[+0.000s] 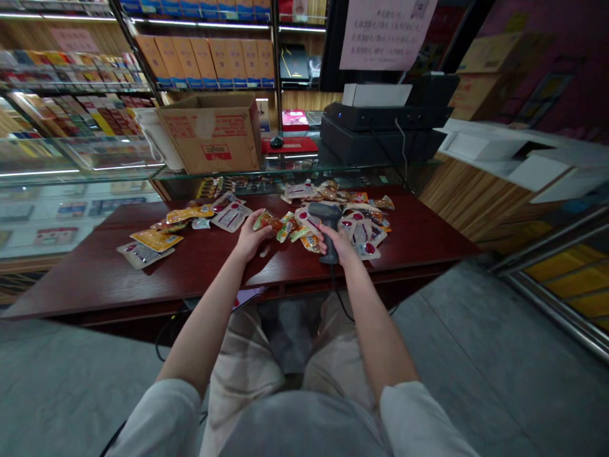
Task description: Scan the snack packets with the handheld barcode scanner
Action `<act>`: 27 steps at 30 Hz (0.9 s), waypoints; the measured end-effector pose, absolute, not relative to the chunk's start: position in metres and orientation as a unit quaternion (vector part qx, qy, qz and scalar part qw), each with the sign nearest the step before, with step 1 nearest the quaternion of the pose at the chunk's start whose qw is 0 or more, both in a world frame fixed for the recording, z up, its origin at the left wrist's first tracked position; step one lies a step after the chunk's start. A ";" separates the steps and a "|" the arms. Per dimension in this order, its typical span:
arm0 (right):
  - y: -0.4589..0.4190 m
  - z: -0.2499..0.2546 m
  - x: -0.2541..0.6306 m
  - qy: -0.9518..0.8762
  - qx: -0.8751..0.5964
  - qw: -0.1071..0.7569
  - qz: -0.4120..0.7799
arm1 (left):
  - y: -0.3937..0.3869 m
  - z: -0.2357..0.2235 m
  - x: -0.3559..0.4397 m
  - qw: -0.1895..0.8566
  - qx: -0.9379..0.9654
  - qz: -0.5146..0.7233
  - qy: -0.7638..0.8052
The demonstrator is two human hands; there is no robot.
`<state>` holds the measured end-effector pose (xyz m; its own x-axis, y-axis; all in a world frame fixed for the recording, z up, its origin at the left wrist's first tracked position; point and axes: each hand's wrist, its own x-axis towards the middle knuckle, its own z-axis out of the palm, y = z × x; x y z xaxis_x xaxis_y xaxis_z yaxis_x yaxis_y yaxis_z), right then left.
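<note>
The left hand (pixel 250 238) curls half-closed around a small orange snack packet (pixel 267 221) over the dark-red wooden counter (pixel 95 285); the packet seems light, soft and slippery, best pinched at its sealed edge. The right hand (pixel 341 246) closes over a stiff grey handheld barcode scanner (pixel 329 219) among heaped packets (pixel 366 219).

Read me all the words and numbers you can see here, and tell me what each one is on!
I can't read any of them for sure.
Paper sign at the top: lines of small print, too blurred to read.
Cardboard box: red print and a red label, too blurred to read.
Snack packets: printed labels, too small to read.
Tan boxes on the shelf: too small to read.
</note>
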<state>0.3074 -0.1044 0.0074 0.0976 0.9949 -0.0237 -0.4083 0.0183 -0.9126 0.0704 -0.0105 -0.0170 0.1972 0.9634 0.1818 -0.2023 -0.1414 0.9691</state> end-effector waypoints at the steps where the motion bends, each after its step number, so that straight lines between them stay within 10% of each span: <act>1: -0.099 0.007 0.306 -0.360 -0.412 0.615 0.568 | -0.011 -0.016 0.071 0.572 0.518 0.539 0.337; 27: -0.047 0.004 0.307 -0.406 -0.309 0.501 0.699 | 0.002 0.013 0.051 0.816 0.272 0.442 0.253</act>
<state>0.3071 -0.0471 0.0042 -0.3075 0.9512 -0.0262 -0.4487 -0.1693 -0.8775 0.0515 0.0019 0.0133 0.4813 0.8594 -0.1725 -0.5839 0.4611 0.6682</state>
